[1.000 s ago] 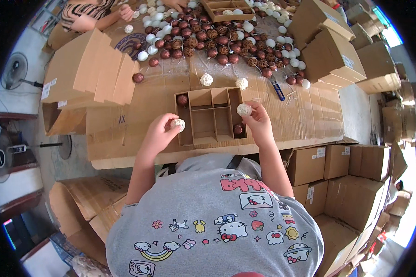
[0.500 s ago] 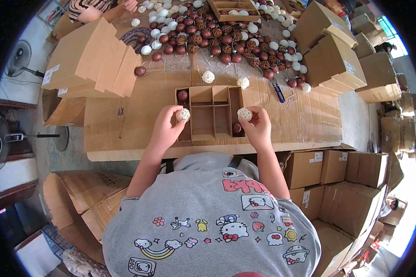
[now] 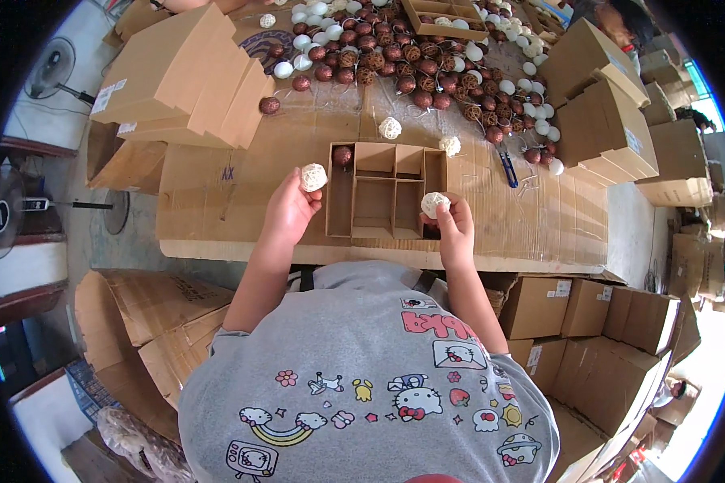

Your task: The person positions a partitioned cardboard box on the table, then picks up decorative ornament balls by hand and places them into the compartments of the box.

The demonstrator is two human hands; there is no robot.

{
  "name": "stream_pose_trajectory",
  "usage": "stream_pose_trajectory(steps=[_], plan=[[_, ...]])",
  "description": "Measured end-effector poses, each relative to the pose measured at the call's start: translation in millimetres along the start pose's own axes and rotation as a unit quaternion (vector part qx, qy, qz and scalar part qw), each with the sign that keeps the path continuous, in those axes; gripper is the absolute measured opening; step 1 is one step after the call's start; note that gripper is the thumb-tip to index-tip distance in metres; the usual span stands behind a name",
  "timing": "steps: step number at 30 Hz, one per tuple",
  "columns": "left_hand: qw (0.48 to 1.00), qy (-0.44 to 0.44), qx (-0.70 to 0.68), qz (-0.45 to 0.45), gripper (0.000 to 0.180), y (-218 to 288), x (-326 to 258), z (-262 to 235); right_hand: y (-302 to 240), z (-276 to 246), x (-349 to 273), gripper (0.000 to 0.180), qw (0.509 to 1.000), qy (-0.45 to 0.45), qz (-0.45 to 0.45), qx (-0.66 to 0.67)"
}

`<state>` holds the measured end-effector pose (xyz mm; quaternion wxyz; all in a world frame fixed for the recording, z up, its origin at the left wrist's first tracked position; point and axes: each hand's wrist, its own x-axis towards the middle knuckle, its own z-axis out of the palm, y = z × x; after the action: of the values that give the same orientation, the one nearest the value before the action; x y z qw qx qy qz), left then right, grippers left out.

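Note:
My left hand (image 3: 292, 211) pinches a cream woven ball (image 3: 312, 177) just left of a divided cardboard box (image 3: 374, 198). Another cream woven ball (image 3: 435, 204) is gripped by the fingertips of my right hand (image 3: 457, 232), over the box's right-hand column. A glittery brown ball (image 3: 342, 155) lies in the far left corner of the box. The middle compartments show bare cardboard, and my right hand partly hides the near right corner. Two more woven balls, one left (image 3: 390, 128) and one right (image 3: 450, 146), rest just beyond the box.
A heap of brown, white and woven balls (image 3: 423, 98) spreads over the far table, with another divided box (image 3: 449, 31) behind. A blue utility knife (image 3: 509, 169) lies right. Carton stacks flank the table at left (image 3: 169, 72) and right (image 3: 604, 121). Another person's arm shows far left.
My left hand has drawn its ball away from the box's left edge, outward and up. My right hand's ball has shifted inward over the right column. The whole view has shifted slightly.

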<state>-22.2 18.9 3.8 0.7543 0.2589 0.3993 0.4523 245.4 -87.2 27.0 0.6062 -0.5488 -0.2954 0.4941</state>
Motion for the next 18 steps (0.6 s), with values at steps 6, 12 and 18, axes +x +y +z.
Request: stream_pose_trajectory(steps=[6,12,18], plan=[[0.978,-0.090,-0.177,-0.069,0.023,9,-10,4,-5,2,2,0.028,0.999,-0.009,-0.005,0.052],[0.953,-0.212,-0.195,-0.098,0.027,1,-20,40,-9,17,-8,0.037,0.994,-0.050,0.046,0.090],[0.933,-0.217,-0.213,-0.192,0.036,-21,-41,83,-32,50,-24,0.061,0.860,-0.175,-0.321,-0.355]])
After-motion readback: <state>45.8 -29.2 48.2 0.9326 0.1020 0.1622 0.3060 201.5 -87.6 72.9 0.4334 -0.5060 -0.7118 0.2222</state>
